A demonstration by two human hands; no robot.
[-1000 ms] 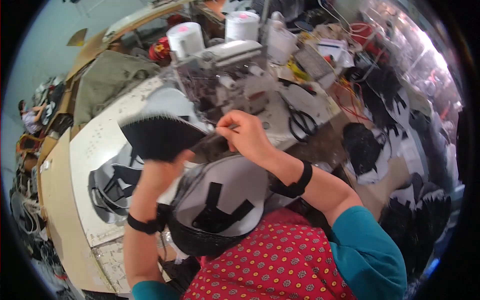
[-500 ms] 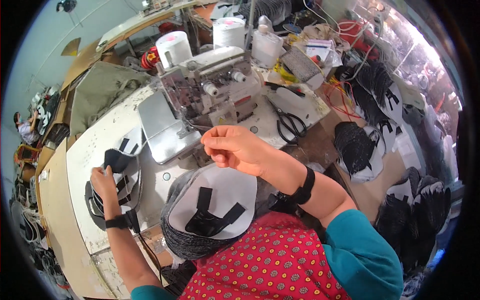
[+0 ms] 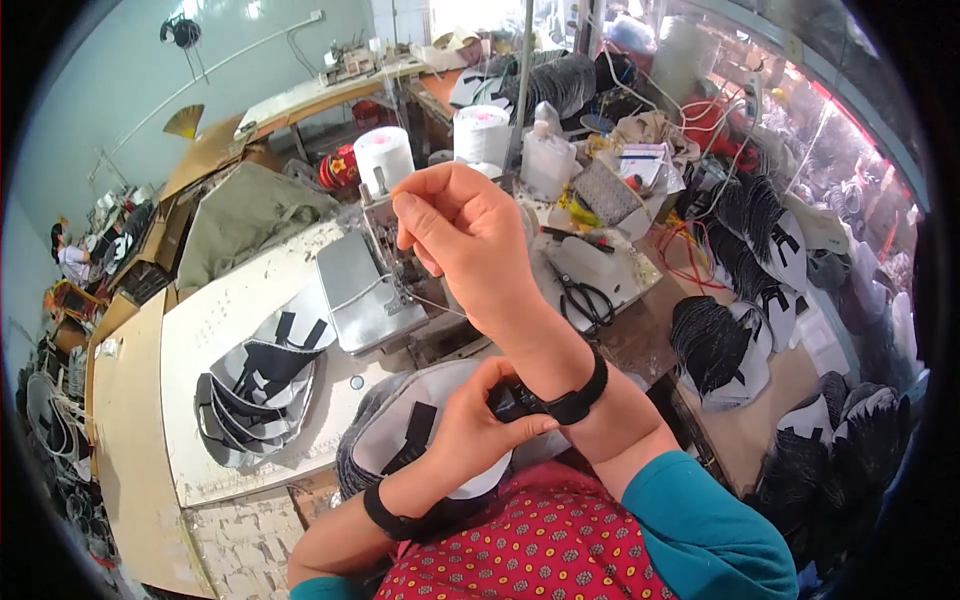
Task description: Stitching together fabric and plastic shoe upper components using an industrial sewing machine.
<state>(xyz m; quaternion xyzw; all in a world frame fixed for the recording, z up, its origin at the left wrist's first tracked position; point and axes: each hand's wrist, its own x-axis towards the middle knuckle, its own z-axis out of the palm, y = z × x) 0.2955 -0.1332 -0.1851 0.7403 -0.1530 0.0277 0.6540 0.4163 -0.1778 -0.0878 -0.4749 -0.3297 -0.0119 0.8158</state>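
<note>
My right hand [image 3: 465,235] is raised in front of the sewing machine [image 3: 368,300], thumb and forefinger pinched together; anything between them is too small to make out. My left hand [image 3: 465,425] reaches across and grips a small black device [image 3: 512,402] on the right wrist's black strap [image 3: 583,396]. Beneath my arms lies a stack of white and grey shaped fabric pieces [image 3: 395,430] with black strips, partly hidden. Left of the machine, several curved fabric pieces with black strips [image 3: 265,385] rest on the white table. A pale cord runs from the machine behind my right wrist.
Black-handled scissors [image 3: 587,303] lie right of the machine. White thread cones [image 3: 384,155] and a white plastic bottle [image 3: 547,160] stand behind it. Bundles of grey fabric pieces [image 3: 712,345] fill the right side. A person [image 3: 72,257] sits far off at left.
My left hand has let go of the fabric pieces on the left and moved right to the device on my right wrist. My right hand has risen. The view has tilted up.
</note>
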